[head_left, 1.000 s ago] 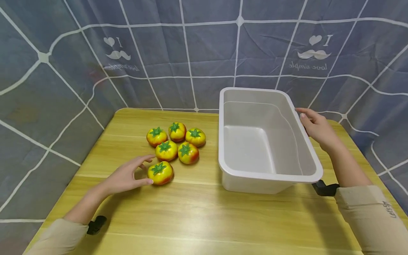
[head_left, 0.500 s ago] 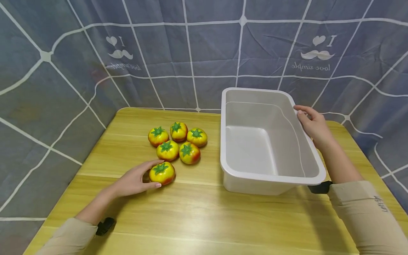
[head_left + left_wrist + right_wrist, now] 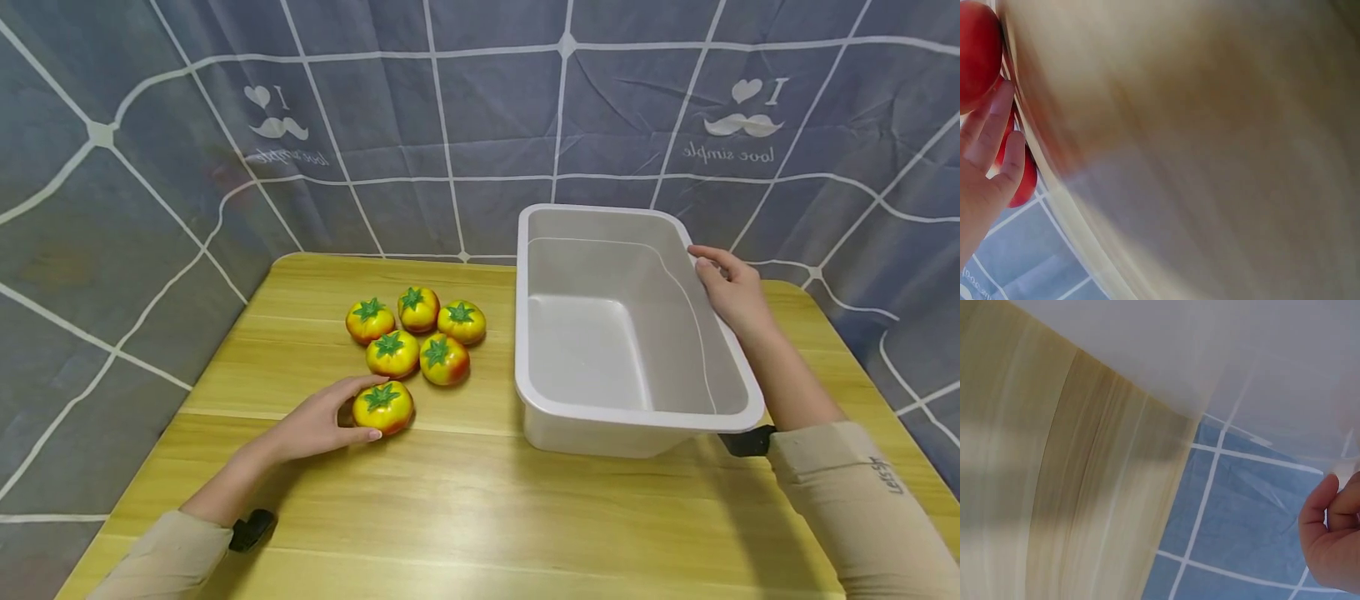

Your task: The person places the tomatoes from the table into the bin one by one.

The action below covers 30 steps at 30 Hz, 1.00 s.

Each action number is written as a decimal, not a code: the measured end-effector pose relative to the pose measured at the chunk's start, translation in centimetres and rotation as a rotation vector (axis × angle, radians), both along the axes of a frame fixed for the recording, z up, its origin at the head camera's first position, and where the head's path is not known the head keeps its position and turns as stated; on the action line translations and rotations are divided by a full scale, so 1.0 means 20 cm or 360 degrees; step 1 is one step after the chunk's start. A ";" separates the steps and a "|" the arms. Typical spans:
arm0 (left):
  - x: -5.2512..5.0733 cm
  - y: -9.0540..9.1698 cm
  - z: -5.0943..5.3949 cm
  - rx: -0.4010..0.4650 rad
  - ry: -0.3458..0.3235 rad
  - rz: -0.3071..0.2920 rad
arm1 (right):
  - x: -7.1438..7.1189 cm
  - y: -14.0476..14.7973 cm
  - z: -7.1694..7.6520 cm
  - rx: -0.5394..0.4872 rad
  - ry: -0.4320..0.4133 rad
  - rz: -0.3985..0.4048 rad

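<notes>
My left hand (image 3: 318,423) holds the nearest yellow-and-red tomato (image 3: 383,407), thumb on its near side and fingers on its far side. The tomato still sits on the table. Behind it several more tomatoes (image 3: 445,360) with green leafy tops are bunched together. In the left wrist view, the fingers (image 3: 999,128) lie beside red tomato undersides (image 3: 977,56). My right hand (image 3: 737,293) grips the right rim of a light grey plastic tub (image 3: 637,421). From the right wrist, its fingers (image 3: 1317,503) appear curled up at the tub's edge; some fingers are cut off by the frame.
A wooden table (image 3: 420,517) carries everything. A blue-grey checked curtain (image 3: 495,125) hangs behind and at both sides. The tub's inside shows a bare floor, and its walls stand well above the tabletop.
My left hand has moved right and wrapped its fingers round the nearest tomato. My right hand has shifted in from beside the tub onto its rim. The other tomatoes stay put.
</notes>
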<state>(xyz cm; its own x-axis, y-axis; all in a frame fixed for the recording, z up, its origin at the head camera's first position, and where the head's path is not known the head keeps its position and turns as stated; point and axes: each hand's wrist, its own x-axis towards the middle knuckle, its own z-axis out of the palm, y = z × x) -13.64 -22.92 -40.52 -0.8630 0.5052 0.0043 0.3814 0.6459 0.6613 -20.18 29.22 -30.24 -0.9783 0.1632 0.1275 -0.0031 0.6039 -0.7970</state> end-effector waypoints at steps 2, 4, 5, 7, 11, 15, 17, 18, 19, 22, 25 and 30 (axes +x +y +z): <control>0.00 0.00 0.00 0.0007 -0.0007 -0.0001 | 0.00 0.00 0.00 0.0005 0.0001 -0.0009; 0.00 0.00 0.01 0.0010 -0.0010 -0.0003 | 0.00 -0.01 0.00 0.0010 -0.0002 -0.0018; 0.00 0.01 0.01 0.0013 -0.0009 -0.0006 | 0.00 -0.01 0.00 0.0002 -0.0001 -0.0020; 0.00 0.01 0.01 0.0009 -0.0001 -0.0013 | 0.00 -0.01 0.00 0.0000 0.0005 -0.0022; 0.00 0.02 0.02 -0.0006 0.0009 -0.0027 | -0.01 0.00 0.00 -0.0015 0.0012 -0.0004; 0.00 0.04 0.03 -0.0018 0.0016 -0.0046 | -0.01 0.01 0.01 -0.0030 -0.0046 0.0054; 0.00 0.05 0.04 -0.0013 0.0013 -0.0060 | -0.01 0.01 0.02 -0.0052 -0.0086 0.0087; 0.00 0.05 0.04 -0.0014 0.0007 -0.0067 | -0.01 0.01 0.02 -0.0057 -0.0106 0.0100; 0.00 0.06 0.05 -0.0009 -0.0002 -0.0075 | -0.01 0.01 0.02 -0.0060 -0.0122 0.0111; 0.01 0.07 0.07 0.0004 -0.0032 -0.0102 | -0.01 0.01 0.02 -0.0057 -0.0152 0.0124; 0.01 0.09 0.09 0.0004 -0.0045 -0.0119 | -0.01 0.00 0.03 -0.0038 -0.0151 0.0109; 0.01 0.13 0.15 -0.0022 0.0011 -0.0128 | -0.01 0.00 0.03 -0.0021 -0.0144 0.0070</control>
<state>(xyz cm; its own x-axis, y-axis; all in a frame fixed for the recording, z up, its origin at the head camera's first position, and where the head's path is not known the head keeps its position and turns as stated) -13.44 -20.33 -37.53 -0.8197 0.5728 0.0025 0.4368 0.6223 0.6496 -20.30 29.18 -29.69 -0.9920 0.1211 0.0361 0.0433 0.5941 -0.8032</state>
